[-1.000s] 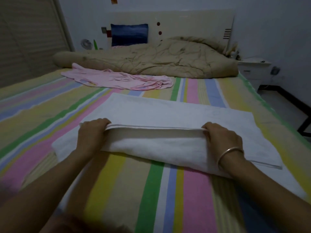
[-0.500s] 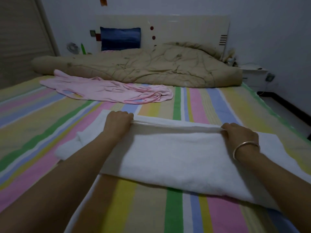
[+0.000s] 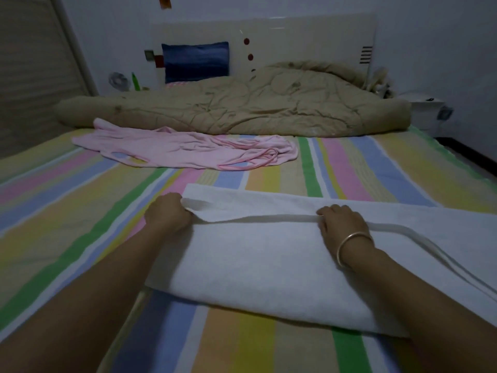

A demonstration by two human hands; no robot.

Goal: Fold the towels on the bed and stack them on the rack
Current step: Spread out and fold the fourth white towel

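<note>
Both hands, left (image 3: 168, 215) and right (image 3: 343, 224), fingers curled, pinch the folded-over edge of the white towel (image 3: 258, 265) lying across the bed's (image 3: 53, 238) near half.

White terry rectangular towel (image 3: 269, 265): one is showing
Crumpled pink cloth (image 3: 188, 150): one is showing
Bare hands: two are showing, left hand (image 3: 168, 215) and right hand (image 3: 343, 224)
Thin gold metal bangle (image 3: 355, 234): one is showing
Tan quilted duvet (image 3: 255, 109): one is showing
Dark blue rectangular pillow (image 3: 195, 61): one is showing
</note>
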